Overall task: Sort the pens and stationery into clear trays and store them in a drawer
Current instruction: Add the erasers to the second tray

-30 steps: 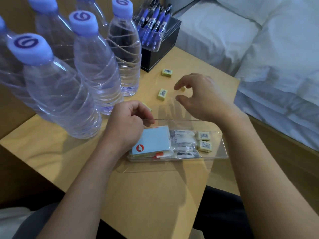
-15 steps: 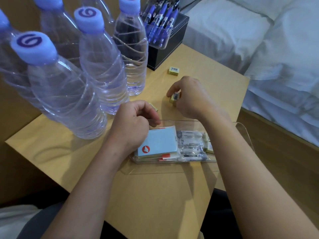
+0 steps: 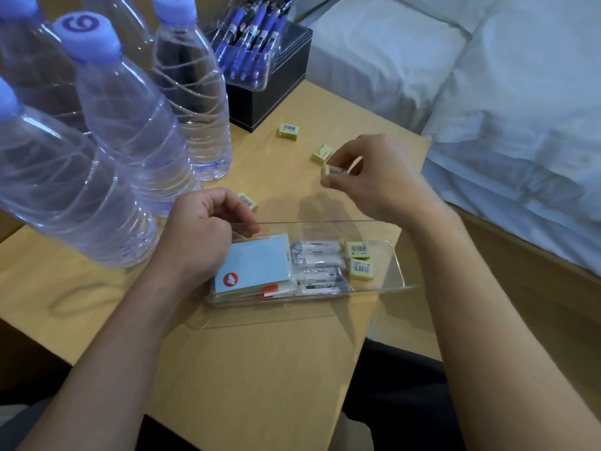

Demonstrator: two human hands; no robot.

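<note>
Desk (image 3: 260, 369) edge nr tray (image 3: 325, 222); eraser (image 3: 335, 171) aloft

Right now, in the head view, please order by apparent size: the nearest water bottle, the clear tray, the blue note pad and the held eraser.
1. nearest water bottle, though closeness to the camera enlarges it
2. clear tray
3. blue note pad
4. eraser pinched in the right hand
</note>
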